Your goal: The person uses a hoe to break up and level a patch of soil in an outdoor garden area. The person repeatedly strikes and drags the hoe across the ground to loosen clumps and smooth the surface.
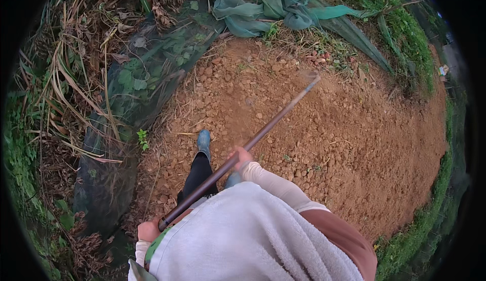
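A long-handled garden tool, likely a hoe or rake, slants across the head view, and both my hands are on its dark brown shaft (262, 132). My left hand (149, 229) grips the butt end, low beside my body. Farther up the shaft, near its middle, my right hand (243, 157) is closed around it. The tool's head (312, 76) is blurred and down at the loose, cloddy brown soil (341, 136); its exact shape cannot be made out.
My blue boot (204, 141) stands on the soil, left of the shaft. Dark mesh netting (159, 75) covers plants on the left, beside dry stalks (72, 75). Bunched green netting (281, 3) lies at the far edge. Grass (412, 239) borders the right. A pale towel (243, 235) hangs over my front.
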{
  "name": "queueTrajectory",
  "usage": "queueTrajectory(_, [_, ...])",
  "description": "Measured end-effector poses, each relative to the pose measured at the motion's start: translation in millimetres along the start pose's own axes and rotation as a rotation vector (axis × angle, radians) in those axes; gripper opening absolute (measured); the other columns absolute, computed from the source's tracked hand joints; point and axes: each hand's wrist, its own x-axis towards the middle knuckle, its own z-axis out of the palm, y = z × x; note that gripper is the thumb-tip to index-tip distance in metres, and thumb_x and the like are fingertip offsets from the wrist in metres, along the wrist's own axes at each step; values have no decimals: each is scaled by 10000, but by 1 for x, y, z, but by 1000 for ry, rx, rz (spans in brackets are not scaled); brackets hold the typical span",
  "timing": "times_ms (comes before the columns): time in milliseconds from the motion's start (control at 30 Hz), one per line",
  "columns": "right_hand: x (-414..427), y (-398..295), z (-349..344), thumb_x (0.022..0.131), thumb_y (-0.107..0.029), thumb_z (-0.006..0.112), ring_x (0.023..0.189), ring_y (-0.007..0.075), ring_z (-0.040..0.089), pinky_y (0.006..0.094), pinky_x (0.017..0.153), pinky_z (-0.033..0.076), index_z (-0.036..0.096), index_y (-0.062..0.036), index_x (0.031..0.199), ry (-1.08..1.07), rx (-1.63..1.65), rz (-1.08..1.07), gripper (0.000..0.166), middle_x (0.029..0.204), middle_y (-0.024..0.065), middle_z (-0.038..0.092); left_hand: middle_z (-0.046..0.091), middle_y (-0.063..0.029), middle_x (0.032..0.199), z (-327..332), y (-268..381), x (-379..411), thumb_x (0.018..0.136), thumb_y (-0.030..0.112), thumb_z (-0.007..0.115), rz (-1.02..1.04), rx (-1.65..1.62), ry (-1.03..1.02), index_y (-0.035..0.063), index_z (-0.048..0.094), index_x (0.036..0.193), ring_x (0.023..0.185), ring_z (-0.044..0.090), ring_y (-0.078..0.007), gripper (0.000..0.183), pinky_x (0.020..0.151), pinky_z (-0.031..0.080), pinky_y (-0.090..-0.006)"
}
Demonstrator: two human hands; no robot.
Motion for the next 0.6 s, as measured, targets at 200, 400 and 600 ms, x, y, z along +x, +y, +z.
queueTrajectory(200, [-45, 18, 25, 738, -44, 542, 546, 240, 482, 411, 526, 447, 438, -39, 763, -9, -16, 43, 107, 614, 94, 445, 539, -134, 523, 6, -29, -8, 523, 326, 666, -90, 47, 20, 82, 549, 633, 541, 564, -322, 293, 549, 451, -416])
queueTrajectory(400, [-45, -43, 40, 747, -67, 525, 569, 235, 464, 397, 582, 447, 423, -40, 761, -83, 16, -34, 106, 630, 95, 439, 574, -130, 603, 12, -2, 45, 530, 190, 640, -61, 4, 72, 85, 546, 688, 592, 575, -320, 212, 572, 455, -419])
queueTrajectory(600, [-30, -138, 57, 759, -91, 529, 528, 197, 442, 367, 522, 437, 420, -49, 746, -35, -22, -337, 117, 592, 60, 431, 574, -158, 617, -17, 65, 102, 548, 199, 631, 111, -164, 58, 74, 565, 715, 606, 570, -346, 219, 570, 452, -432])
